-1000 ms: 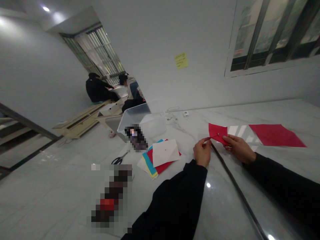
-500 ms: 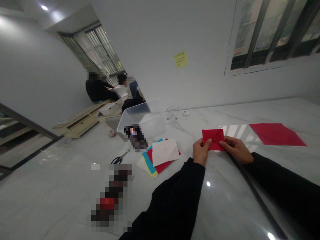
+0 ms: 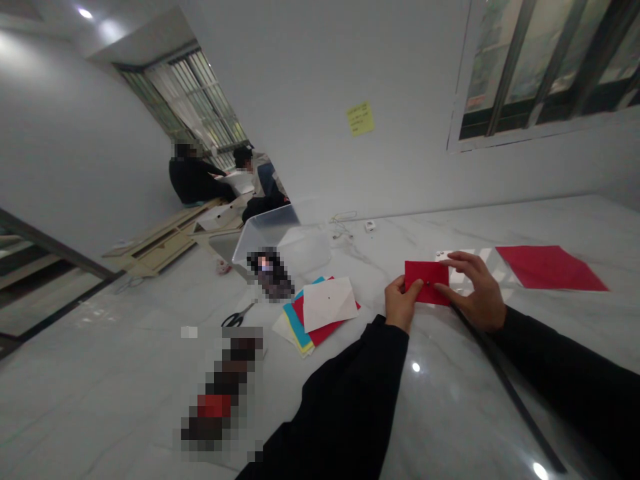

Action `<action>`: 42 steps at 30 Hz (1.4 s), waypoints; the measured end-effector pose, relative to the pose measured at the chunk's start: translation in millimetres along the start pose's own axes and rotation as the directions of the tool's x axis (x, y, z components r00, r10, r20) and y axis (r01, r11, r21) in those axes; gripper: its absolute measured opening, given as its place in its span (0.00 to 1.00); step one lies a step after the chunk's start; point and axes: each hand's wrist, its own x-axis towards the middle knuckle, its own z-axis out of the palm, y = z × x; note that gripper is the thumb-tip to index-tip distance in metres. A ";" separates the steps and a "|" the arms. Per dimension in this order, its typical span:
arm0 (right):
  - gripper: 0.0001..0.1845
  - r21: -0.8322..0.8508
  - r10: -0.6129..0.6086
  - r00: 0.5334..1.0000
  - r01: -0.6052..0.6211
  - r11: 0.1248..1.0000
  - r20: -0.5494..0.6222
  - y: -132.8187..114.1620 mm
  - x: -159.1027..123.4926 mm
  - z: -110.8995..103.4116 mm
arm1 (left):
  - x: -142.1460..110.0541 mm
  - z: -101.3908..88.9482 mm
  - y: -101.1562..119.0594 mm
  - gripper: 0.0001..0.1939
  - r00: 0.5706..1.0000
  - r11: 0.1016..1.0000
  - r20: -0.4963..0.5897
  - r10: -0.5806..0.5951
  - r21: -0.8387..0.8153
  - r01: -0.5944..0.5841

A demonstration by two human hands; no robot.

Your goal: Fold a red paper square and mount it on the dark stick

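Note:
A small folded red paper (image 3: 426,283) lies flat-looking under my hands on the white marble table (image 3: 450,400). My left hand (image 3: 403,304) grips its left end between thumb and fingers. My right hand (image 3: 475,291) spreads its fingers at the paper's right end, with one fingertip resting on the red surface. A larger red sheet (image 3: 550,268) lies to the right of my right hand, apart from it. A long dark rod (image 3: 503,380) runs along the table below my right hand.
A pile of coloured paper (image 3: 320,313) topped by a white sheet lies left of my hands. Further left are black-handled scissors (image 3: 237,319) and a clear plastic box (image 3: 280,248). Two people sit at low furniture in the background. Pixelated objects lie on the table.
The red paper has gone from a tilted, pointed shape to a flat rectangle. My right hand's fingers have spread wider on its right end.

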 end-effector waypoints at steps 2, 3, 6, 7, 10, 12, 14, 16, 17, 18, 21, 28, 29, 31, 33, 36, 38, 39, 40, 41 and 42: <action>0.15 -0.040 -0.098 0.992 0.102 0.994 0.076 -0.7 -0.4 0.1 | -1.5 1.1 1.3 0.18 0.999 1.000 0.023 0.022 0.022 -0.023; 0.12 -0.048 -0.124 0.987 0.130 0.990 0.106 -0.5 -0.9 0.6 | -2.0 1.5 1.9 0.17 0.999 0.999 0.029 0.030 0.038 -0.031; 0.11 -0.067 -0.143 0.981 0.153 0.986 0.135 2.1 -2.4 2.5 | -2.5 2.0 2.7 0.16 0.999 0.995 0.035 0.039 0.089 -0.042; 0.10 -0.074 -0.143 0.981 0.154 0.985 0.135 3.3 -2.8 2.8 | -2.5 1.9 2.7 0.16 0.998 0.994 0.038 0.041 0.103 -0.045; 0.09 -0.089 -0.155 0.978 0.169 0.982 0.141 6.0 -2.4 2.3 | -2.3 1.3 2.6 0.14 0.997 0.988 0.051 0.061 0.136 -0.068; 0.09 -0.091 -0.168 0.975 0.182 0.979 0.144 6.7 -1.1 1.1 | -2.7 1.2 3.1 0.12 0.996 0.984 0.061 0.071 0.158 -0.080; 0.08 -0.094 -0.185 0.971 0.201 0.975 0.151 6.5 0.9 -0.4 | -3.1 1.4 4.1 0.11 0.995 0.980 0.059 0.077 0.178 -0.087; 0.08 -0.097 -0.215 0.962 0.233 0.968 0.166 6.0 3.0 -1.8 | -3.4 1.6 5.4 0.09 0.995 0.975 0.054 0.085 0.201 -0.094; 0.08 -0.096 -0.230 0.957 0.249 0.964 0.177 6.0 3.9 -2.4 | -3.5 1.6 6.0 0.09 0.994 0.971 0.054 0.092 0.217 -0.101; 0.09 -0.093 -0.243 0.952 0.263 0.960 0.186 6.2 4.5 -2.8 | -3.6 1.4 6.5 0.08 0.993 0.965 0.055 0.103 0.238 -0.113; 0.09 -0.072 -0.247 0.945 0.268 0.961 0.214 7.9 5.0 -2.6 | -4.4 0.2 7.3 0.08 0.987 0.929 0.058 0.152 0.334 -0.163; 0.05 -0.020 -0.188 0.951 0.199 0.980 0.244 -0.2 6.2 -1.8 | -7.5 -2.7 5.3 0.07 0.970 0.821 0.055 0.238 0.522 -0.231; 0.05 -0.016 -0.174 0.955 0.183 0.983 0.239 -2.3 7.4 -2.7 | -6.9 -3.1 5.5 0.07 0.969 0.824 0.039 0.244 0.518 -0.229; 0.06 -0.020 -0.141 0.973 0.147 0.989 0.182 -2.6 11.0 -5.8 | -4.5 -3.9 6.9 0.08 0.967 0.849 -0.010 0.255 0.480 -0.219; 0.08 -0.068 -0.098 0.990 0.105 0.992 0.097 6.0 15.8 -10.7 | -1.4 -4.5 9.3 0.09 0.963 0.882 -0.070 0.261 0.424 -0.208; 0.10 -0.233 -0.062 0.990 0.091 0.968 0.127 35.5 23.5 -19.7 | 2.0 -4.5 13.4 0.10 0.967 0.916 -0.125 0.220 0.369 -0.161; 0.10 -0.352 -0.066 0.981 0.128 0.927 0.184 59.0 27.4 -24.2 | 2.9 -4.1 15.0 0.10 0.978 0.931 -0.134 0.162 0.349 -0.107; 0.10 -0.389 -0.055 0.978 0.131 0.912 0.202 69.4 28.7 -25.5 | 3.2 -4.1 15.1 0.11 0.981 0.935 -0.134 0.137 0.344 -0.084; 0.10 -0.418 -0.036 0.974 0.130 0.899 0.225 78.0 29.5 -26.2 | 3.5 -4.1 14.6 0.11 0.984 0.937 -0.132 0.120 0.342 -0.068; 0.10 -0.442 -0.018 0.969 0.128 0.888 0.245 84.6 30.0 -26.3 | 4.1 -4.4 13.7 0.10 0.985 0.938 -0.130 0.111 0.340 -0.061; 0.10 -0.462 0.001 0.964 0.126 0.878 0.265 89.2 30.3 -25.9 | 4.9 -4.9 12.3 0.10 0.986 0.940 -0.128 0.108 0.336 -0.059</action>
